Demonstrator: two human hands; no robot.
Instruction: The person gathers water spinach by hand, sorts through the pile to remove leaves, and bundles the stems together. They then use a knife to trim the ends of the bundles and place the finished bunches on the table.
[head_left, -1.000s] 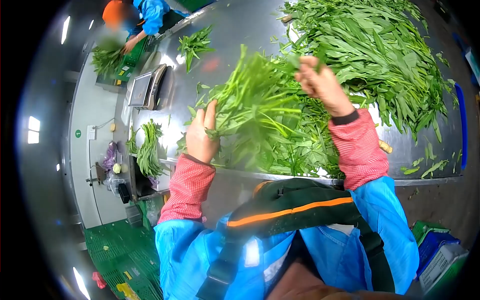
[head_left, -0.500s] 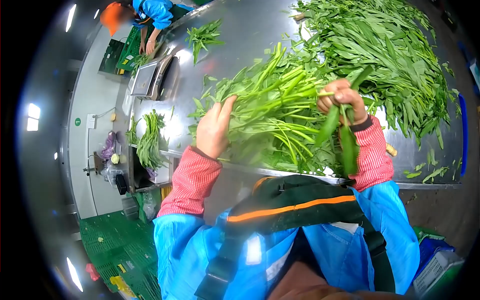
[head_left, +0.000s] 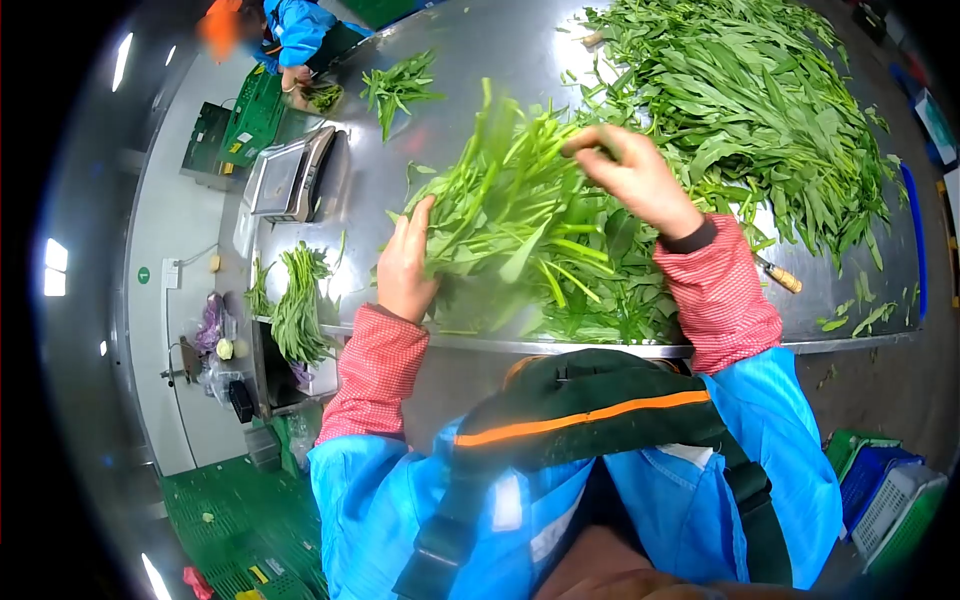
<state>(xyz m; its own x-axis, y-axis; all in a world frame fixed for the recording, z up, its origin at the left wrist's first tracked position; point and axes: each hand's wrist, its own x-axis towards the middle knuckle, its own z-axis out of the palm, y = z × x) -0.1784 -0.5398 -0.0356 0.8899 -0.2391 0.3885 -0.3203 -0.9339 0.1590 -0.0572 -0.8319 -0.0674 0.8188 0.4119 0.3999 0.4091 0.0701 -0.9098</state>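
Green leafy stems [head_left: 505, 195] are fanning out from the left hand [head_left: 405, 268], which is gripping them over the steel tabletop [head_left: 375, 165], while the right hand [head_left: 635, 180] is bending its fingers beside them, though I cannot tell whether it is pinching any.

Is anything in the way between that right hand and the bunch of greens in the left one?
Nothing visible: the right hand's fingertips are right by the stems of the leafy bunch in the left hand. Loose greens lie below.
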